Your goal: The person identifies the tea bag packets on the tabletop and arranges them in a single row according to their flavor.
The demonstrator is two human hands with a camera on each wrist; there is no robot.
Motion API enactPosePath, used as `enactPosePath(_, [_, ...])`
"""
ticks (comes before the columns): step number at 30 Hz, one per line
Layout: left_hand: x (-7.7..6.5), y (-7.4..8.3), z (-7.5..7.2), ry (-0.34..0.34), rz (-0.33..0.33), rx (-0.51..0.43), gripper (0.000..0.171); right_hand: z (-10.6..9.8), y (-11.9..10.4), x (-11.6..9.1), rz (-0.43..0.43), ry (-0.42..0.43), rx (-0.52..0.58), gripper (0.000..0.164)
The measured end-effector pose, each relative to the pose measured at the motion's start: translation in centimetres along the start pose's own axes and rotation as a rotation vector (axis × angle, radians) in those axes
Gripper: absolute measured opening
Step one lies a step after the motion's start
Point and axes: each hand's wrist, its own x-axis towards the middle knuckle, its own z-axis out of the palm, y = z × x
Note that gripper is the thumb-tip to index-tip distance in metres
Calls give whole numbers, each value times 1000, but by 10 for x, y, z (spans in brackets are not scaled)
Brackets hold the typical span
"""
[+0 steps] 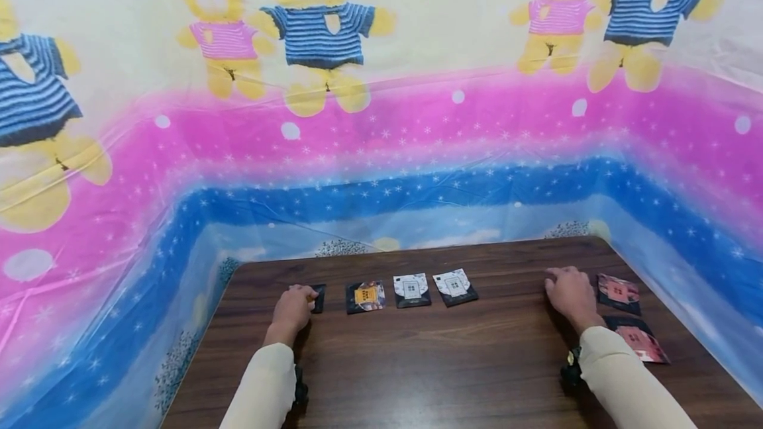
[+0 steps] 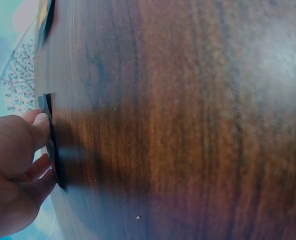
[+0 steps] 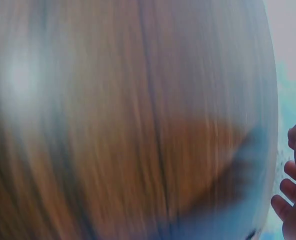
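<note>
At the left end of a row, my left hand holds a dark flat sachet by its edge, and much of it is hidden under the fingers. In the left wrist view, thumb and fingers lie on both sides of the dark sachet at the table's far edge. My right hand hovers over the right part of the table, holding nothing, its fingers loosely extended. Nearest to it are a red-and-black sachet and a second red sachet, partly covered by the sleeve.
Right of the left hand, an orange-labelled black sachet and two white-and-black sachets, one straight and one tilted, lie in line. The brown wooden table stands against a bear-printed cloth.
</note>
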Motion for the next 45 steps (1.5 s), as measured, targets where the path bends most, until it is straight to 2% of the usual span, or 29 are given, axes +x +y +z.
enactPosePath(7, [0,0,-2,-4,-3,-5,25,-18,38,-2,33,18,-54,42])
enactPosePath(11, [0,-1,-1,-10,0,-6,25,-28,60,-8,82,12,-86,45])
enactPosePath(19, [3,-2,1,-13,-26,-15,27,-36,92,-15,160,-37,-50,48])
enactPosePath(27, [1,-4,2,-5,-22,-33,26,-36,103,-10,98,-141,-116,41])
enactPosePath(34, [0,-5,4,3,-14,-42,25,-33,105,-8,52,-92,-132,31])
enactPosePath(45, [-1,-4,2,3,-10,-28,26,-32,97,-6,75,-79,-132,44])
